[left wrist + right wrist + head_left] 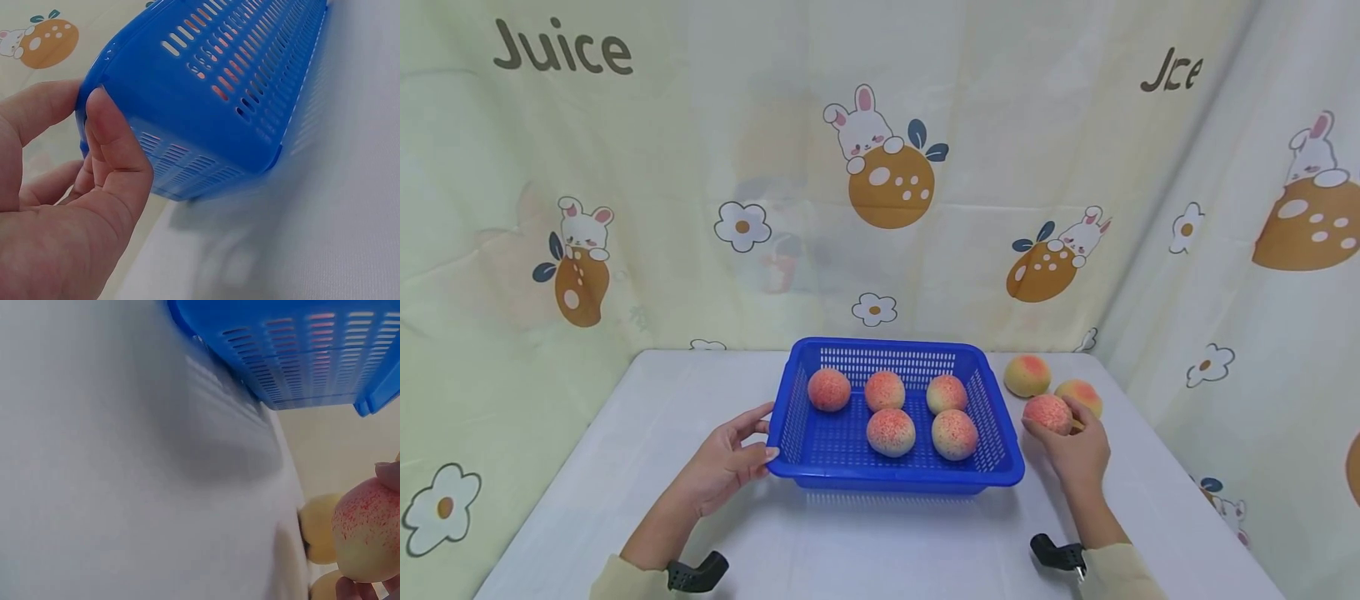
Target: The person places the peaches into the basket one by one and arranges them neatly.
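Observation:
A blue plastic basket (895, 483) stands at the middle of the table, with several red-speckled peaches (891, 432) inside it. At its left end, my left hand (727, 460) pinches the rim between thumb and fingers; the left wrist view shows the basket's slotted wall (187, 94) close up. To the right of the basket, my right hand (1078, 450) holds another speckled peach (1048, 414) in its fingers. That peach (369, 531) shows red speckles over a pale yellow underside in the right wrist view, where most of the hand is out of frame.
Two yellow-orange peaches lie on the table right of the basket: one farther back (1027, 376), the other (1080, 396) partly behind my right hand. The white-covered table (700, 383) meets a patterned curtain (790, 275) at the back and sides.

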`<state>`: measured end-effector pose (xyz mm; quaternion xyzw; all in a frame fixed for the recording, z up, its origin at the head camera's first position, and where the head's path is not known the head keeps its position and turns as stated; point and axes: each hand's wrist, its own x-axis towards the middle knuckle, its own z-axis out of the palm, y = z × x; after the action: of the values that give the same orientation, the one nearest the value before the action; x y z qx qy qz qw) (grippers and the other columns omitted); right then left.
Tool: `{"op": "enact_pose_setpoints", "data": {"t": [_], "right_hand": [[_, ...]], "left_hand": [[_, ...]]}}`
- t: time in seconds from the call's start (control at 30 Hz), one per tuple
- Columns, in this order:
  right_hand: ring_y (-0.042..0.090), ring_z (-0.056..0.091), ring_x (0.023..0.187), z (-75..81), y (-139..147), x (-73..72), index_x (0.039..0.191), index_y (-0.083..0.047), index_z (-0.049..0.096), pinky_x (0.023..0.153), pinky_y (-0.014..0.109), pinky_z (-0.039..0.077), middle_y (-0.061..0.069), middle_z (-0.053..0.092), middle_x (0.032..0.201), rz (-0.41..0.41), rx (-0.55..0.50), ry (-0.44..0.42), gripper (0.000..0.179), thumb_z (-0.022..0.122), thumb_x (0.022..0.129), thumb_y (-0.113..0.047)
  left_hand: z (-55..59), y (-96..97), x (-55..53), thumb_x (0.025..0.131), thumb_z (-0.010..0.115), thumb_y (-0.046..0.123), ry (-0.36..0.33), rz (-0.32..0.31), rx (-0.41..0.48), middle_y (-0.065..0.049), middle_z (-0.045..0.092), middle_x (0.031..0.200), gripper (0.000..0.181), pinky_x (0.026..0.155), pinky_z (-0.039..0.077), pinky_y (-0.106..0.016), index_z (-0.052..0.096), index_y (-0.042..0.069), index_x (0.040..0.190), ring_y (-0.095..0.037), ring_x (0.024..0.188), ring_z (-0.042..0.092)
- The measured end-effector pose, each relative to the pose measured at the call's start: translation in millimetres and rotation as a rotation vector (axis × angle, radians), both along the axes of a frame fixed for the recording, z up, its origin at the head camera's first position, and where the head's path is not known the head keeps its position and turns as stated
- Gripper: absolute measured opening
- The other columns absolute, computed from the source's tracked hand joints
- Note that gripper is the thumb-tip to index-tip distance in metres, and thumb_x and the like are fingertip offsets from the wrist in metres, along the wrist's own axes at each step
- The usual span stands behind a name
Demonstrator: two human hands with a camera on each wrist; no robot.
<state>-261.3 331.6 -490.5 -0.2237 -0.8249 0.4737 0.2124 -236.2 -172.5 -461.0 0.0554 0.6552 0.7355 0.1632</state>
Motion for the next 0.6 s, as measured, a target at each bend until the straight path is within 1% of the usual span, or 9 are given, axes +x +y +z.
{"op": "enact_pose_setpoints", "data": {"t": [0.17, 0.23, 0.4, 0.6], "right_hand": [[0.032, 0.052, 0.123, 5.7, -1.3, 8.1, 0.151, -0.016, 0.050, 0.069, 0.009, 0.042, 0.016, 0.055, 0.143, 0.017, 0.015, 0.016, 0.083, 0.087, 0.081, -0.042], [0.033, 0.052, 0.124, 8.0, -2.2, 11.4, 0.151, -0.016, 0.051, 0.065, 0.006, 0.040, 0.017, 0.054, 0.143, 0.027, 0.012, 0.024, 0.083, 0.087, 0.081, -0.042], [0.035, 0.051, 0.126, 13.9, -4.5, 17.5, 0.151, -0.015, 0.051, 0.065, 0.006, 0.042, 0.018, 0.053, 0.145, 0.045, 0.004, 0.027, 0.083, 0.087, 0.081, -0.041], [0.036, 0.051, 0.130, 17.7, -4.0, 21.5, 0.152, -0.017, 0.049, 0.066, 0.007, 0.043, 0.017, 0.051, 0.149, 0.059, 0.010, 0.007, 0.084, 0.087, 0.081, -0.043]], "left_hand": [[1.2, -0.4, 1.8, 0.095, 0.069, 0.002, 0.004, -0.004, 0.009, -0.012, 0.046, 0.129, 0.078, 0.078, 0.060, -0.024, 0.029, 0.012, 0.162, -0.015, 0.089, 0.068], [1.4, -0.5, 2.5, 0.096, 0.069, 0.002, 0.010, -0.010, 0.011, -0.013, 0.045, 0.129, 0.078, 0.078, 0.060, -0.024, 0.028, 0.011, 0.162, -0.014, 0.088, 0.068], [0.3, -0.5, 1.3, 0.096, 0.069, 0.002, 0.017, -0.013, 0.019, -0.013, 0.045, 0.129, 0.079, 0.078, 0.060, -0.024, 0.027, 0.011, 0.162, -0.014, 0.088, 0.068], [-0.2, -0.3, 0.7, 0.095, 0.069, 0.001, 0.015, -0.011, 0.025, -0.012, 0.045, 0.128, 0.079, 0.077, 0.060, -0.023, 0.028, 0.012, 0.162, -0.014, 0.087, 0.068]]}}
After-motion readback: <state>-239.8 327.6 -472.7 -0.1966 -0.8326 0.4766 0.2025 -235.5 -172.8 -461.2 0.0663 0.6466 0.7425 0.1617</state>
